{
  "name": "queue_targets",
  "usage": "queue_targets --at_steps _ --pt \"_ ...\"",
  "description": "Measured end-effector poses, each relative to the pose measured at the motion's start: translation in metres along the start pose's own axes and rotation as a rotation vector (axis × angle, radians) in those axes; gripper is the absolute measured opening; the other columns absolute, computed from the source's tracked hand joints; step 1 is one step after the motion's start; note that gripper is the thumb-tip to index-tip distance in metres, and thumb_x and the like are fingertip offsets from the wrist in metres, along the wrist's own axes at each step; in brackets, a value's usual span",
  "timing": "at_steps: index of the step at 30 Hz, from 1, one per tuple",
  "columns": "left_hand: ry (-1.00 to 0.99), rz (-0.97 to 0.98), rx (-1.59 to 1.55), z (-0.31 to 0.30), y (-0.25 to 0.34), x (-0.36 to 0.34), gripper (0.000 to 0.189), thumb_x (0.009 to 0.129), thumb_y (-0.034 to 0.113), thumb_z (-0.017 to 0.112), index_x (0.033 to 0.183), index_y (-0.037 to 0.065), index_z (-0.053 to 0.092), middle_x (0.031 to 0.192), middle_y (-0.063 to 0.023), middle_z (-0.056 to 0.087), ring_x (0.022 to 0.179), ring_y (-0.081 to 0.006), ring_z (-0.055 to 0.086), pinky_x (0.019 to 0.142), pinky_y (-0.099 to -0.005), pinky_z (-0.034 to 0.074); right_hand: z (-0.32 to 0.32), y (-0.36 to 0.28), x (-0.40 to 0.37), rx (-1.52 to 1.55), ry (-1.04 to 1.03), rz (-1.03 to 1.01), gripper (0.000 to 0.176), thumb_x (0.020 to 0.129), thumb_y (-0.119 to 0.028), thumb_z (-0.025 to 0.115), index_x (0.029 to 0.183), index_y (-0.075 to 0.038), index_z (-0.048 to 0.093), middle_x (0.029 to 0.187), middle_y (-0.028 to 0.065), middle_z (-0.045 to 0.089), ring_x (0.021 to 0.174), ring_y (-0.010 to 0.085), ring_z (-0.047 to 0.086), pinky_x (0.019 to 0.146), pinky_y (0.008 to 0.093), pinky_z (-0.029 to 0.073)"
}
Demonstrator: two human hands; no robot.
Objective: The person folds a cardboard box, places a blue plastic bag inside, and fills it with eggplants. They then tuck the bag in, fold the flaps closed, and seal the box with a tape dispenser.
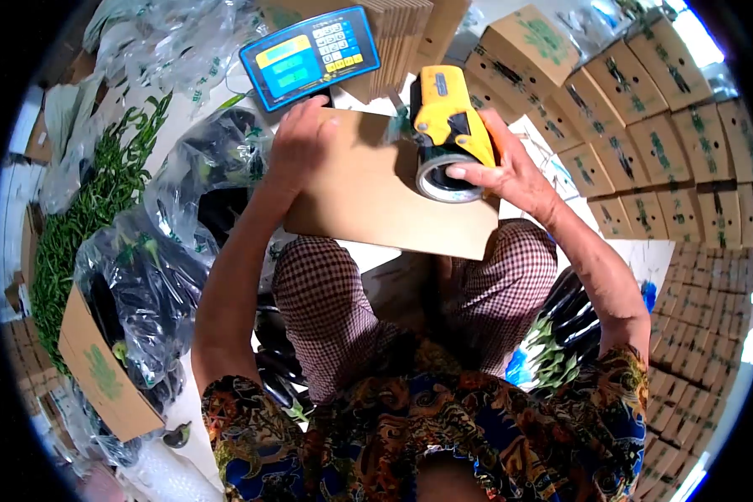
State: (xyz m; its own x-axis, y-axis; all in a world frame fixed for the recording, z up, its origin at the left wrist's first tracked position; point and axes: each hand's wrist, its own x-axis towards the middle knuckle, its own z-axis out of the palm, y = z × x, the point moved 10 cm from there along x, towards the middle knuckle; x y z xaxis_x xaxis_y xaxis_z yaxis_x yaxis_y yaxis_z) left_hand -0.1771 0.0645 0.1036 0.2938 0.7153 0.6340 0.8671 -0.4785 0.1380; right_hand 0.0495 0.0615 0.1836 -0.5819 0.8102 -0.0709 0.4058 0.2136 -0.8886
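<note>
A flat-faced cardboard box (368, 201) sits over my knees, its plain brown face up. My left hand (301, 142) grips its far left corner, thumb on the face and fingers over the edge. In my right hand (510, 167) is a yellow tape dispenser (443, 100), held over the right part of the box. Its roll of tape (452, 191) faces me, with my thumb at the roll's core. A strip of clear tape shows near the dispenser's left side, over the far part of the box.
Beyond the box stands a blue scale display (309, 57), beside folded cardboard sheets (385, 42). Green peppers (100, 201) and bagged eggplants (155, 276) lie to the left. Loose eggplants (573, 314) are at the right. Stacked boxes (636, 151) line the right side.
</note>
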Motion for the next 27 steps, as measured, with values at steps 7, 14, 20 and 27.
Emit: queue_targets --at_steps 7,14,20,27 --pt "-0.23 -0.185 -0.731 -0.053 0.068 0.063 0.083 0.076 0.003 0.069 0.146 0.009 0.026 0.139 -0.0162 0.044 0.129 -0.0297 0.044 0.11 -0.0411 0.035 -0.002 0.003 -0.006 0.037 0.061 0.131 0.068 0.075 -0.028 0.078 0.129 -0.004 0.043 0.113 0.0069 0.052 0.108 0.0176 0.052 0.096 0.0321 0.042" --pt "-0.495 -0.163 -0.78 0.002 0.072 0.08 0.038 0.087 0.004 0.054 0.125 0.01 0.053 0.097 -0.0144 0.065 0.078 -0.0196 0.064 0.067 -0.0343 0.054 -0.004 0.003 -0.008 0.112 0.076 0.166 0.071 0.072 -0.027 0.078 0.131 -0.004 0.045 0.113 0.0062 0.052 0.109 0.0172 0.051 0.095 0.0304 0.042" --pt "0.012 0.104 -0.381 -0.006 0.021 0.109 0.018 0.086 0.009 0.055 0.103 0.011 0.061 0.085 -0.014 0.065 0.073 -0.0335 0.063 0.06 -0.0434 0.052 -0.008 0.015 -0.003 0.09 0.08 0.196 0.067 0.074 -0.024 0.075 0.13 -0.003 0.044 0.116 0.0057 0.054 0.108 0.0176 0.052 0.095 0.0304 0.042" --pt "-0.162 -0.178 -0.368 0.036 0.005 0.12 0.055 0.09 0.028 0.058 0.138 0.007 0.041 0.129 -0.0191 0.052 0.12 -0.0336 0.051 0.102 -0.0412 0.04 -0.004 0.008 -0.011 0.002 0.081 0.14 0.068 0.073 -0.022 0.081 0.127 -0.005 0.044 0.114 0.0076 0.055 0.108 0.017 0.054 0.095 0.0321 0.043"
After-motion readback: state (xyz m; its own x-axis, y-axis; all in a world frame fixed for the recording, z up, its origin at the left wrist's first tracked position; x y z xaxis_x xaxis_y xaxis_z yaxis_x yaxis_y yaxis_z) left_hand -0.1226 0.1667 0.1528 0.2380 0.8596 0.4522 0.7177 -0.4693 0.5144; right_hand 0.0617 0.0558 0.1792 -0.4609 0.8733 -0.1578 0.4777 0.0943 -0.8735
